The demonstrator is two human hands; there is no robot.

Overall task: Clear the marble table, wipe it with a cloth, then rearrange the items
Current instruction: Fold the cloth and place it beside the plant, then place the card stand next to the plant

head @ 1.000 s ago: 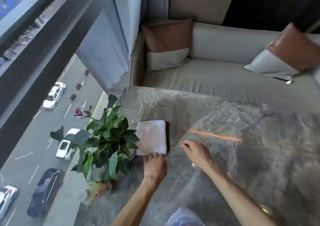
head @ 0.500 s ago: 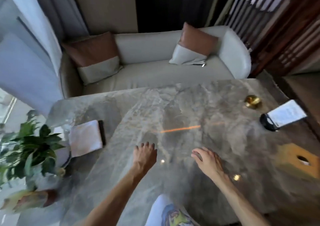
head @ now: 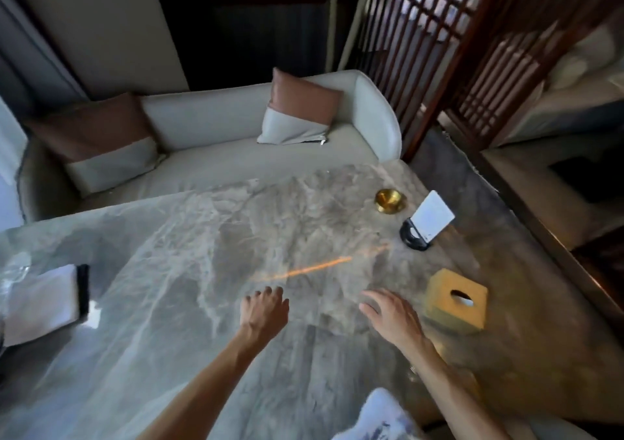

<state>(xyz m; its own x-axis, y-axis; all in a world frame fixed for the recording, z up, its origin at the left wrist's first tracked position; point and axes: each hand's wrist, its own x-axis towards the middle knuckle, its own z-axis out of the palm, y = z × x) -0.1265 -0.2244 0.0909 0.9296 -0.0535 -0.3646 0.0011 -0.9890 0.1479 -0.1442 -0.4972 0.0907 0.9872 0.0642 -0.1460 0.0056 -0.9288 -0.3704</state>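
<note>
The grey marble table (head: 189, 237) fills the middle of the view. My left hand (head: 265, 313) hovers over its centre, fingers loosely curled, holding nothing. My right hand (head: 391, 318) is spread flat just left of a yellow tissue box (head: 456, 301), apart from it. A folded white cloth (head: 39, 301) lies on a black tray at the left edge, beside a clear glass (head: 15, 270). At the far right stand a small gold dish (head: 390, 200) and a white card in a black holder (head: 425, 225).
A cream sofa (head: 216, 159) with two brown-and-white cushions runs along the table's far side. A dark wooden lattice screen (head: 472, 51) stands at the right, with a floor ledge below it. A white garment shows at the bottom edge.
My view has swung right, away from the window and plant. Both hands left the cloth area and moved right across the table; the tissue box, card holder and gold dish came into view.
</note>
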